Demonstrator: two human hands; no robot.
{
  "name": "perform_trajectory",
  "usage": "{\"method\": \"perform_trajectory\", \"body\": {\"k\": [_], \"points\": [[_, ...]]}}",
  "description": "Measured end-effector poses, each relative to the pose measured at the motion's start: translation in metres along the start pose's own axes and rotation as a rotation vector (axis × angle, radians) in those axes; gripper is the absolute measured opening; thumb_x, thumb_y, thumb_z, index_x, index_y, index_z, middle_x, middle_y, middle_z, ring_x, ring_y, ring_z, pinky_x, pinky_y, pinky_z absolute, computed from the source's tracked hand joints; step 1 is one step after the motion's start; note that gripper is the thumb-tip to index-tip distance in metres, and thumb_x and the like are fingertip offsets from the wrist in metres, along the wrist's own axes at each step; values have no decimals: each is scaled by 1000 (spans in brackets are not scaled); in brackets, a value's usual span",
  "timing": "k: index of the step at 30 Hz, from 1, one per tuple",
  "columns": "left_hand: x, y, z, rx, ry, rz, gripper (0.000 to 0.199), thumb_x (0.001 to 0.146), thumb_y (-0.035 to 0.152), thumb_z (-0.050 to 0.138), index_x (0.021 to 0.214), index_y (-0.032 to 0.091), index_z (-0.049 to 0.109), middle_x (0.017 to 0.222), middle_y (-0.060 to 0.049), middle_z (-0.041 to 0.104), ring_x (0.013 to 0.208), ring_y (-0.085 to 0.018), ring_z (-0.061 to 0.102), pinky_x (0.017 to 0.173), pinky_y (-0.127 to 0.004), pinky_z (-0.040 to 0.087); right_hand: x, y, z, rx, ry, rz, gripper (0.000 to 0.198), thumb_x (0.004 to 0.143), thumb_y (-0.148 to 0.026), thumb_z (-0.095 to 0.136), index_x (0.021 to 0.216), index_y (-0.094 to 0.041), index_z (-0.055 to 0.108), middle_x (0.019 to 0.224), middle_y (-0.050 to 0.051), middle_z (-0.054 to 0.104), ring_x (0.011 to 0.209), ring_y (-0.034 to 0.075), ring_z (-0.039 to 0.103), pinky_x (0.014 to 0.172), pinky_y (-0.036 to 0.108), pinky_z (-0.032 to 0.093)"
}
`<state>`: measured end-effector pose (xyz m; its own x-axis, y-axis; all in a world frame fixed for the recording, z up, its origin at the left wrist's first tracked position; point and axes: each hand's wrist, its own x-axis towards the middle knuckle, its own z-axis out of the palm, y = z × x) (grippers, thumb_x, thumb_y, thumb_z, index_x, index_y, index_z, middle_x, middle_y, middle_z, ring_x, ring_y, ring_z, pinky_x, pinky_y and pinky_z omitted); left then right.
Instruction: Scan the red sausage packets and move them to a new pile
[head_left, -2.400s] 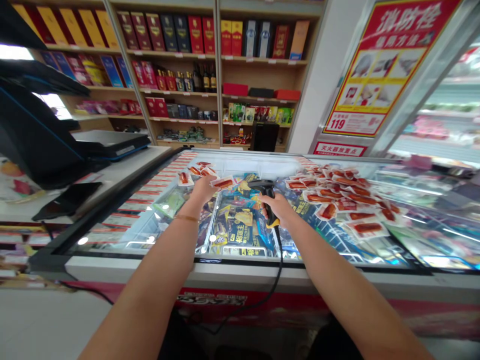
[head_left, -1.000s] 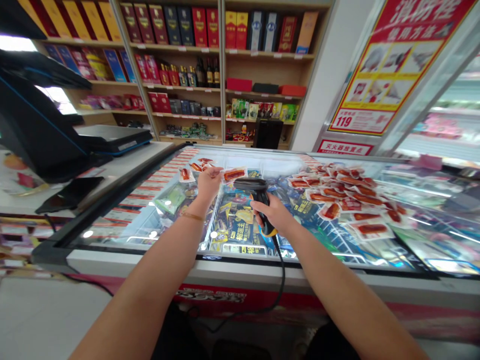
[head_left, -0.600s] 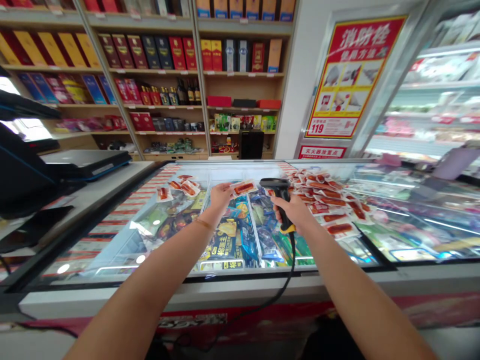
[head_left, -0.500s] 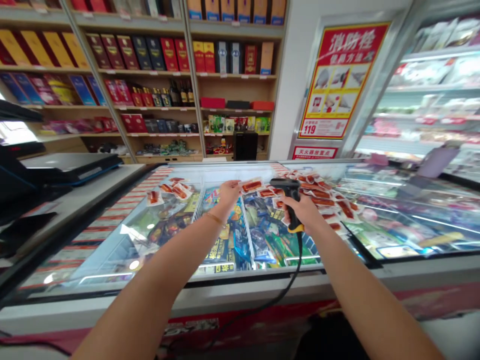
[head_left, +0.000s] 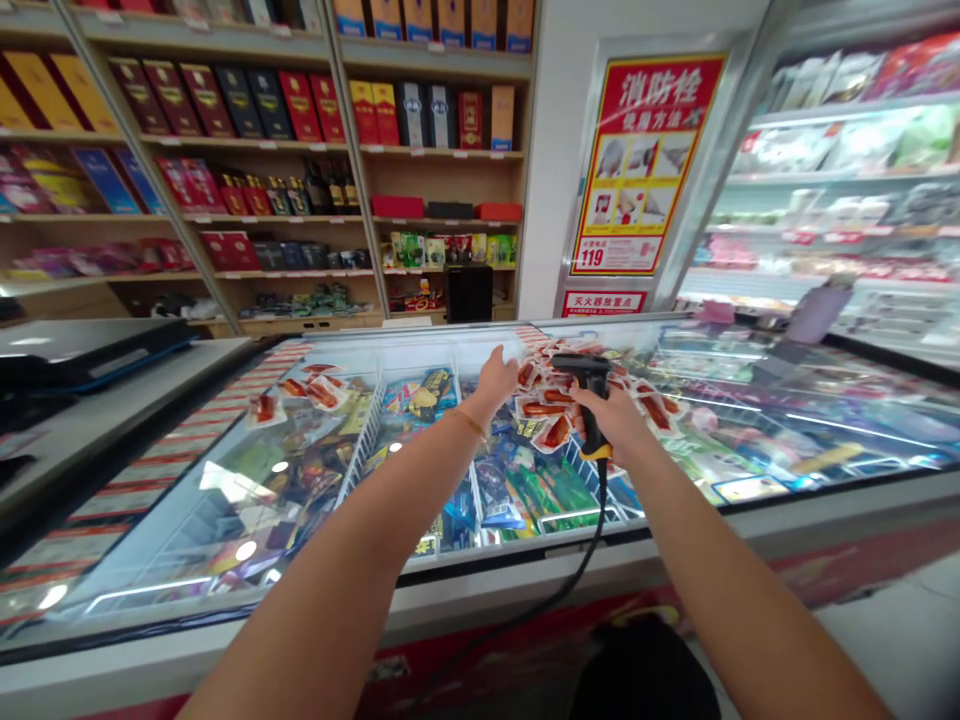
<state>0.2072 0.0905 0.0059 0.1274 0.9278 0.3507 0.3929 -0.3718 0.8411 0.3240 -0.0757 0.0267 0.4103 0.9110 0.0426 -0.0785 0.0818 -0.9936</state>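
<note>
My left hand (head_left: 498, 376) is at the left edge of the spread of packets on the glass freezer lid, fingers closed at the edge of a clear sealed packet (head_left: 529, 374) of reddish-brown sausage-like food. Its fingertips are partly hidden. In my right hand (head_left: 609, 418) is a black handheld barcode scanner (head_left: 589, 375) with a yellow handle end, its head facing left above the packets. More sealed packets (head_left: 547, 409) lie beneath and around the scanner. A smaller group of similar packets (head_left: 324, 390) rests farther left on the glass.
Under the freezer lid (head_left: 247, 470), wire baskets hold bagged frozen goods. The scanner's black cable (head_left: 592, 545) hangs over the freezer's front edge. At left stands a counter with a flat device (head_left: 112, 355). Shelves of boxes (head_left: 300, 105) and a lit cooler (head_left: 847, 180) stand behind.
My left hand has moved right towards the larger spread, the packet moving with it. The scanner stays in my right hand. The whole view has swung slightly right.
</note>
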Motion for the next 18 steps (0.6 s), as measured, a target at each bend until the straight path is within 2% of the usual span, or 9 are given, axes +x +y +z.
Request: {"method": "perform_trajectory", "body": {"k": [4, 8, 10, 12, 14, 16, 18], "points": [[-6, -26, -40, 11, 10, -30, 40, 86, 20, 49, 125, 12, 57, 135, -16, 57, 126, -25, 52, 106, -34, 38, -1, 4, 33, 2, -57, 12, 17, 76, -25, 66, 80, -19, 51, 52, -4, 53, 38, 10, 47, 34, 22, 40], [-15, -60, -106, 126, 93, -67, 40, 86, 20, 47, 124, 10, 57, 130, -17, 60, 122, -23, 55, 104, -33, 40, -5, 6, 79, -18, -153, 14, 19, 76, -27, 67, 82, -20, 50, 53, -4, 54, 38, 10, 49, 34, 21, 40], [-22, -78, -147, 210, 162, -84, 43, 86, 19, 46, 127, 9, 55, 134, -18, 56, 128, -25, 49, 108, -36, 35, -8, 6, 104, -20, -199, 16, 19, 76, -26, 67, 82, -20, 50, 53, -5, 53, 38, 9, 48, 33, 21, 39], [-30, -95, -186, 428, 260, -101, 46, 87, 19, 45, 131, 10, 51, 134, -18, 55, 130, -27, 46, 109, -41, 34, -12, 8, 130, -12, -247, 22, 19, 76, -25, 67, 82, -20, 50, 52, -6, 52, 37, 9, 47, 33, 20, 38], [-38, -113, -219, 622, 299, -128, 48, 87, 20, 43, 134, 12, 50, 138, -17, 51, 134, -31, 40, 110, -47, 31, -17, 13, 153, 6, -300, 30, 18, 75, -24, 66, 81, -20, 50, 51, -7, 51, 36, 8, 46, 33, 20, 38], [-45, -128, -240, 764, 272, -160, 48, 88, 23, 42, 135, 16, 49, 148, -14, 41, 141, -35, 25, 111, -55, 26, -21, 23, 173, 23, -346, 43, 19, 75, -26, 66, 81, -19, 50, 51, -7, 51, 36, 8, 46, 33, 20, 37], [-50, -141, -250, 845, 203, -180, 48, 89, 26, 41, 135, 17, 51, 153, -12, 34, 144, -39, 13, 111, -60, 21, -25, 37, 187, 34, -377, 54, 20, 74, -28, 66, 80, -20, 49, 51, -7, 51, 36, 9, 47, 33, 21, 38]]}}
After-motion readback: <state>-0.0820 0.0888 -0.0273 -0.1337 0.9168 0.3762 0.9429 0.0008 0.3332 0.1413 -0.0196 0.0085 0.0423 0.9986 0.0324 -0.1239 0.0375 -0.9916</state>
